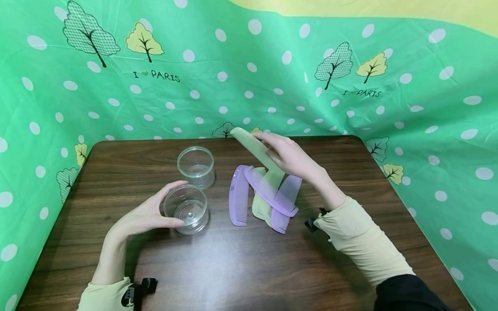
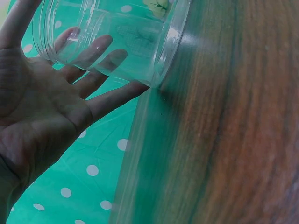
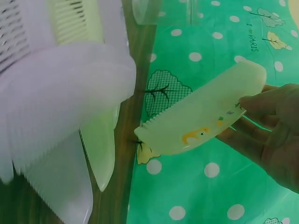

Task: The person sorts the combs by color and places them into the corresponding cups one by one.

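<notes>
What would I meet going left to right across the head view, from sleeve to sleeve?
Left sleeve → left hand → nearer clear jar, held by that hand → leftmost purple comb → right hand → right sleeve. The farther jar and the other combs overlap these, so I left them out.

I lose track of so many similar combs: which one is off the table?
The green comb gripped by the right hand: it is held up, while the other green and purple combs lie on the table.
</notes>
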Tool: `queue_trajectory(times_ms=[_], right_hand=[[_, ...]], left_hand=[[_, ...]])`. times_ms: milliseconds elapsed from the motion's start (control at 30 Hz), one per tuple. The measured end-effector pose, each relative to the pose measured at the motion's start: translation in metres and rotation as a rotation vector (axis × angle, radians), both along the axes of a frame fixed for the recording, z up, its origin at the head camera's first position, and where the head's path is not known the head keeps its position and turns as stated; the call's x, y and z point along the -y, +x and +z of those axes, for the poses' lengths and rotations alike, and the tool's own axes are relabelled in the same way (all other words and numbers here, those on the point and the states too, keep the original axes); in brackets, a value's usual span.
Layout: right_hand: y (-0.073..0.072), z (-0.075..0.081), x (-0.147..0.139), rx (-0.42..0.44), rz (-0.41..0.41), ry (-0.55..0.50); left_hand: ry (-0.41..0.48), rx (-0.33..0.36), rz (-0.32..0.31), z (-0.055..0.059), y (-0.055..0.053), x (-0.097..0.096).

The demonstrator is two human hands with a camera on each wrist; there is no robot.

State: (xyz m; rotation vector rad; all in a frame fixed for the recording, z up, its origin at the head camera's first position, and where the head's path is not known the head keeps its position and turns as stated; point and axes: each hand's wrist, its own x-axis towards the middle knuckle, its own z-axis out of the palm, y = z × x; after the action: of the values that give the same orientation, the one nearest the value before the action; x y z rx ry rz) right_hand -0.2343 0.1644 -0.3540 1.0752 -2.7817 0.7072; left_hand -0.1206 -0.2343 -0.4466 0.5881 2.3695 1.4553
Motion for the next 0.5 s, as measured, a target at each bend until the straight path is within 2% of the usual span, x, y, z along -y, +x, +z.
queue_trajectory(times_ms=[300, 500], right_hand=[[0.003, 0.001, 0.015, 0.082, -0.001, -0.218], [0.006, 0.0, 0.027, 0.118, -0.006, -0.294]], left_hand=[[-0.013, 0.0, 0.007, 0.0, 0.0, 0.0], [-0.009, 0.004, 0.006, 0.001, 0.0, 0.0]])
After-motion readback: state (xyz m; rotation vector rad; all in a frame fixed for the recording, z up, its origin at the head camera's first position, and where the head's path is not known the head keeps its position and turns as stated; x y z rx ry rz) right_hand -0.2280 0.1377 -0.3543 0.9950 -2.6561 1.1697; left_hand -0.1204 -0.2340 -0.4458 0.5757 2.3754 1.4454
